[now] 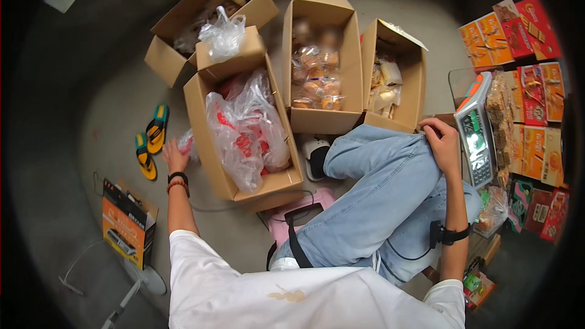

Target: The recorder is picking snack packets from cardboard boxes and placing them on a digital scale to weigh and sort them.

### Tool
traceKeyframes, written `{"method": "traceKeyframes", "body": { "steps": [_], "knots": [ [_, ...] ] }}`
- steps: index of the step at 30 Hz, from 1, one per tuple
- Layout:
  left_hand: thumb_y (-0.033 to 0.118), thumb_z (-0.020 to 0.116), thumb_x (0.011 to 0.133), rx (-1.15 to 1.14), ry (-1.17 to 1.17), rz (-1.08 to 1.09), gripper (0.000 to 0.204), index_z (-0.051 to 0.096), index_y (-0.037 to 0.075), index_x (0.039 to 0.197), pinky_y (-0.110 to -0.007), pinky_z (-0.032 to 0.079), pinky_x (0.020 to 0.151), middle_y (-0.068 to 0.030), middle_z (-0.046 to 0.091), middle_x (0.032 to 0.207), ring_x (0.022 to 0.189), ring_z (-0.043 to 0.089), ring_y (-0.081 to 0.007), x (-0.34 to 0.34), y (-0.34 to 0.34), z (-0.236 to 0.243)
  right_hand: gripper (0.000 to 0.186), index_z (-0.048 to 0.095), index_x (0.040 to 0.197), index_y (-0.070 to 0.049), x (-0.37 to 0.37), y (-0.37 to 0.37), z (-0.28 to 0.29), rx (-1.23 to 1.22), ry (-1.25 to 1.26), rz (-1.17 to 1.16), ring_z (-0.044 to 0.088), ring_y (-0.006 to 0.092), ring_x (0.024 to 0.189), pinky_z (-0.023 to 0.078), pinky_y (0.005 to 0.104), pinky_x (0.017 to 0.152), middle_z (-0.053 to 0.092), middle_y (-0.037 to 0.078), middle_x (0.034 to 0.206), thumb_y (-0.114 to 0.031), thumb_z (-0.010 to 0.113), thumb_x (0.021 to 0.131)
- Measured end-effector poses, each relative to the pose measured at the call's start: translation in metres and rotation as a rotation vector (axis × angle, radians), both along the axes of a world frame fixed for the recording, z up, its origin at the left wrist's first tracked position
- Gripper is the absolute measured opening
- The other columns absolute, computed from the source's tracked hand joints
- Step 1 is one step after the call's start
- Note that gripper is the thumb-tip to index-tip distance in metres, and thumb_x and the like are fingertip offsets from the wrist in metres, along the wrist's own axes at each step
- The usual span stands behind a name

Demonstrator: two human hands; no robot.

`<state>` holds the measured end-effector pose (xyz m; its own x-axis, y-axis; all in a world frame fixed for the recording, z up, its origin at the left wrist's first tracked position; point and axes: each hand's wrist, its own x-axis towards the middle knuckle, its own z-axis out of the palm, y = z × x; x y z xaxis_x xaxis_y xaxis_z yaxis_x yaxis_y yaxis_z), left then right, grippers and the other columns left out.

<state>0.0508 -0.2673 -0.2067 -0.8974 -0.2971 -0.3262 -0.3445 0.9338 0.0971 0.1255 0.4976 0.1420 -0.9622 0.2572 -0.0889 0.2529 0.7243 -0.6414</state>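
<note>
My left hand is stretched out beside the left side of an open cardboard box. A small clear plastic bag with red on it is at its thumb and fingers, which look closed on it. Inside that box lie crumpled clear plastic bags with red parts. My right hand lies over my raised knee in light blue jeans, fingers loosely bent and holding nothing. Right of it stands a grey digital scale with a lit display.
Another box holds wrapped round baked goods; one beside it holds pale packets. A further box stands far left. Slippers and a printed black-orange box are at left. Colourful packages line the right. A cable crosses the floor.
</note>
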Motion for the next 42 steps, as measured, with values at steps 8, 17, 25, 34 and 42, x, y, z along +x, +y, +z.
{"method": "traceKeyframes", "body": {
  "steps": [8,17,25,34,42],
  "knots": [
    [0.021,0.075,0.092,0.089,-0.127,0.072,0.036,0.078,0.004,0.123,-0.057,0.035,0.123,-0.0208,0.068,0.140,0.140,0.056,-0.0400,0.002,-0.030,-0.055,0.014,0.078,0.104,0.002,-0.006,-0.013,0.005,0.061,-0.017,-0.023,0.058,0.0054,0.073,0.046,0.0255,0.067,0.071,0.001,0.082,-0.006,0.069,0.098],
    [0.014,0.075,0.099,1.008,0.651,0.186,0.037,0.069,-0.003,0.132,-0.037,0.051,0.108,-0.0174,0.072,0.125,0.117,0.068,-0.0273,0.010,0.113,0.137,0.016,0.079,0.104,0.002,-0.016,-0.018,0.005,0.024,-0.025,0.008,0.059,0.0058,0.072,0.047,0.0251,0.067,0.070,0.003,0.079,-0.008,0.068,0.097],
    [0.034,0.101,0.068,0.136,0.070,-0.495,0.115,0.041,0.023,0.165,-0.054,0.052,0.114,-0.0242,0.030,0.173,0.157,0.033,-0.0522,-0.045,0.294,0.058,0.016,0.079,0.103,0.000,-0.033,-0.036,0.007,0.047,0.145,0.123,0.071,0.0244,0.079,0.055,0.0360,0.073,0.076,0.015,0.091,-0.008,0.067,0.096],
    [0.016,0.076,0.085,-0.014,-0.031,-0.863,0.039,0.072,0.017,0.124,-0.051,0.060,0.090,-0.0185,0.068,0.125,0.099,0.072,-0.0418,-0.135,0.267,-0.027,0.017,0.077,0.105,-0.001,-0.009,-0.004,0.006,-0.002,0.113,-0.019,0.071,0.0283,0.081,0.055,0.0374,0.074,0.076,0.016,0.092,-0.012,0.068,0.096],
    [0.009,0.066,0.088,-0.107,0.395,-0.883,0.048,0.064,0.010,0.137,-0.050,0.054,0.103,-0.0184,0.064,0.142,0.132,0.060,-0.0405,-0.186,0.250,0.054,0.016,0.077,0.106,-0.001,-0.003,0.009,0.001,-0.061,0.059,-0.084,0.068,0.0199,0.074,0.053,0.0329,0.071,0.075,0.014,0.086,-0.012,0.069,0.096]
  ]
}}
